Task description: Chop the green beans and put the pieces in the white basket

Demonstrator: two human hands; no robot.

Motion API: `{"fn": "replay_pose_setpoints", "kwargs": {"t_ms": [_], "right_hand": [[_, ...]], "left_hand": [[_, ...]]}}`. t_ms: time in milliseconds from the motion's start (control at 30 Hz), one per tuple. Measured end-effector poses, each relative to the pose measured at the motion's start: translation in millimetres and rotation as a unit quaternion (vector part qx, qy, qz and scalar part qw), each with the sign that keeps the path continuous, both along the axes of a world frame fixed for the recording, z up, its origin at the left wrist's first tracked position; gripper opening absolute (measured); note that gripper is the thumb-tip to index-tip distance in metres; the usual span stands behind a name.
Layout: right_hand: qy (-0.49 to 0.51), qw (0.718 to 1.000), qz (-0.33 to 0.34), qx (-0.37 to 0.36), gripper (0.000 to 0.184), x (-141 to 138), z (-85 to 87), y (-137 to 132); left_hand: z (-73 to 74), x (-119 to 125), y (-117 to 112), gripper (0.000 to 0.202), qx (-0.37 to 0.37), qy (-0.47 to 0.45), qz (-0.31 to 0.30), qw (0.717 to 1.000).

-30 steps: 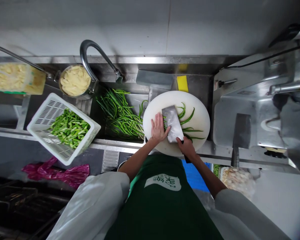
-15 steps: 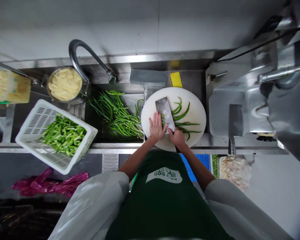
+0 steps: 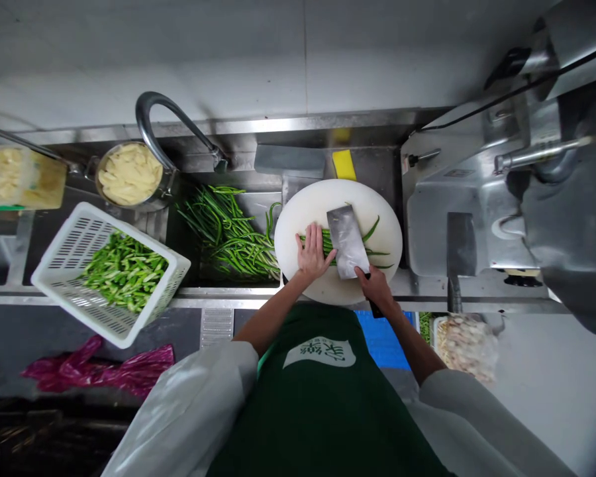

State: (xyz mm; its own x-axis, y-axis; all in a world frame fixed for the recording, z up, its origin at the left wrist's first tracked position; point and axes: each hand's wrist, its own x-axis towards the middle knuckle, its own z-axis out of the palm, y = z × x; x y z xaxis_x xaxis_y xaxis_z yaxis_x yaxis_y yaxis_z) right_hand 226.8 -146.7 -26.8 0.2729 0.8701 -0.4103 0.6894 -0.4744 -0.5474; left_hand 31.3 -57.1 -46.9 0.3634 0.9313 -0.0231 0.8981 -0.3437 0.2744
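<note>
On the round white cutting board [image 3: 302, 203], my left hand [image 3: 314, 257] lies flat with its fingers stretched out, pressing on a bunch of long thin green peppers [image 3: 372, 229]. My right hand [image 3: 376, 287] is closed around the dark handle of a cleaver [image 3: 348, 240]. The broad blade lies tilted over the peppers, just right of my left hand, and hides their middle part. Pepper ends stick out to the right of the blade. More whole peppers [image 3: 238, 242] are heaped in the sink left of the board.
A white basket [image 3: 59, 281] of cut green pieces stands at the left, near a pot of pale slices [image 3: 130, 173]. A curved faucet [image 3: 151, 99] arches over the sink. Behind the board are a grey block [image 3: 289, 161] and yellow sponge [image 3: 344, 164]. A second cleaver [image 3: 461, 245] lies right.
The cleaver and my right hand have moved right, away from my left hand. The blade now covers more of the peppers' right part. My left hand stays on the bunch.
</note>
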Motion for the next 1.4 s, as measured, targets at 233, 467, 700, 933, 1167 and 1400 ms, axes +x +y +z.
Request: {"fn": "replay_pose_setpoints", "kwargs": {"t_ms": [233,467,700,933,1167,1400], "right_hand": [[-0.017,0.997,0.026,-0.073,0.055,-11,-0.6,5],[-0.064,0.993,0.053,-0.084,0.049,-30,0.9,18],[-0.122,0.987,0.042,-0.094,0.048,-63,4.6,30],[-0.126,0.989,0.034,-0.069,0.045,-69,10.3,38],[-0.034,0.999,-0.03,-0.002,0.049,0,16.9,15],[-0.071,0.997,0.002,-0.02,0.039,24,6.0,-4]], "left_hand": [[0.1,-3,2,0.086,-0.006,-0.006,-0.004,1.0],[-4.1,-2,3,0.087,-0.007,-0.008,0.0,1.0],[-5.7,-3,3,0.083,-0.009,-0.029,-0.011,0.999],[-3.9,-18,0,0.072,-0.015,-0.043,-0.046,0.998],[12.8,-43,-10,0.069,-0.013,-0.027,-0.038,0.999],[13.7,17,0,0.078,-0.009,-0.022,-0.039,0.999]]}}
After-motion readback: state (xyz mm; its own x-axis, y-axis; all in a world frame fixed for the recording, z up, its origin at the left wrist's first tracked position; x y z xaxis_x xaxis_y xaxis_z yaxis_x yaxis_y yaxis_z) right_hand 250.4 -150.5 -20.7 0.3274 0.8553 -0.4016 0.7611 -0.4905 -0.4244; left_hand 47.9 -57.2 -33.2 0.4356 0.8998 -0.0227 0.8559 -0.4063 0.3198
